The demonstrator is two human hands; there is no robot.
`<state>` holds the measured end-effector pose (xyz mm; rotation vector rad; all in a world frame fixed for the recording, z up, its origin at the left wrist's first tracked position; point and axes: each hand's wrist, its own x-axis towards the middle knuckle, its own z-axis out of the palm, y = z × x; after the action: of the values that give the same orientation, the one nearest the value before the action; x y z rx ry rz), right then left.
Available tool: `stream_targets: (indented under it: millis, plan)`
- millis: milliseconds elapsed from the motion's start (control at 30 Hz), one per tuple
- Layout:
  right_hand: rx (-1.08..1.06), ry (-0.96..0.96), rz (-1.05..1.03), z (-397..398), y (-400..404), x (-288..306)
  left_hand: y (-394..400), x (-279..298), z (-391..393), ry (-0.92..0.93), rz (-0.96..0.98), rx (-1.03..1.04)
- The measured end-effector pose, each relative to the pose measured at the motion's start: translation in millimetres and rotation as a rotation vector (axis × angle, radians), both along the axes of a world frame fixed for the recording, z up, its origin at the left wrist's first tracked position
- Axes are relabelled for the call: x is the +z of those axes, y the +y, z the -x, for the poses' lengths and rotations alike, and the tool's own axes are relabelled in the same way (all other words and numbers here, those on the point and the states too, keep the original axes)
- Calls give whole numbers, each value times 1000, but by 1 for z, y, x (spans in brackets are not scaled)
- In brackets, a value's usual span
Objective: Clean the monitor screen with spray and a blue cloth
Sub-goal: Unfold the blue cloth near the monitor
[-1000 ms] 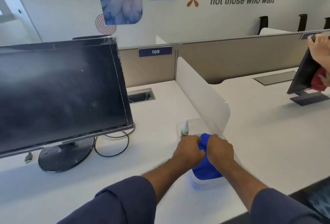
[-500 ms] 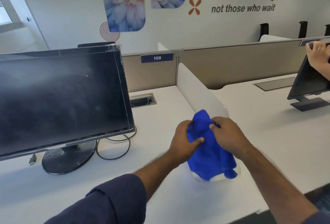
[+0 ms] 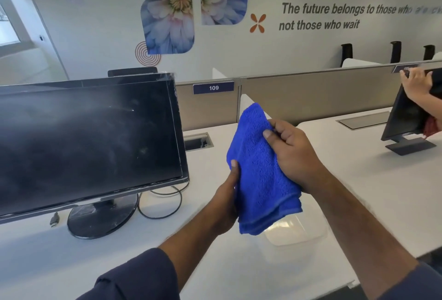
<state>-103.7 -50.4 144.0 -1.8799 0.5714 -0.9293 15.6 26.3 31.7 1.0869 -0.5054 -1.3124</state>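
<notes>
Head view: the blue cloth was held up in the air between my two hands, above the white desk and to the right of the monitor. It was folded into several layers, its pile thick and evenly bright blue, its stitched hems hanging lowest. My right hand gripped its right side, thumb pressed on the front face and the other fingers curled behind, clamped on the fabric. My left hand clamped its left edge, thumb on the front; the remaining fingers of that hand were hidden behind the cloth. The cloth also covered part of the translucent tray lying on the desk under it, so what the tray held could not be made out. No spray bottle was visible to me. The monitor screen was dark, with pale hazy smears and small specks across it; its left side was cut off by the frame edge. Its round stand and a looped cable rested on the desk. At far right, another person's hand rested on the top of a second monitor, itself partly cut off.
</notes>
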Motion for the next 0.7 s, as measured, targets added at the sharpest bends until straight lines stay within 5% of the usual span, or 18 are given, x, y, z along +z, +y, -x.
stream_targets:
  millis: [133, 400, 700]
  plan:
    - [30, -90, -149, -15, 10, 1, 30, 1, -23, 235, -4, 4]
    - [-115, 77, -209, -44, 33, -56, 98, 2, -72, -319, -153, 336]
    - [-118, 365, -265, -80, 83, -143, 164, -19, -99, -451, -238, 548]
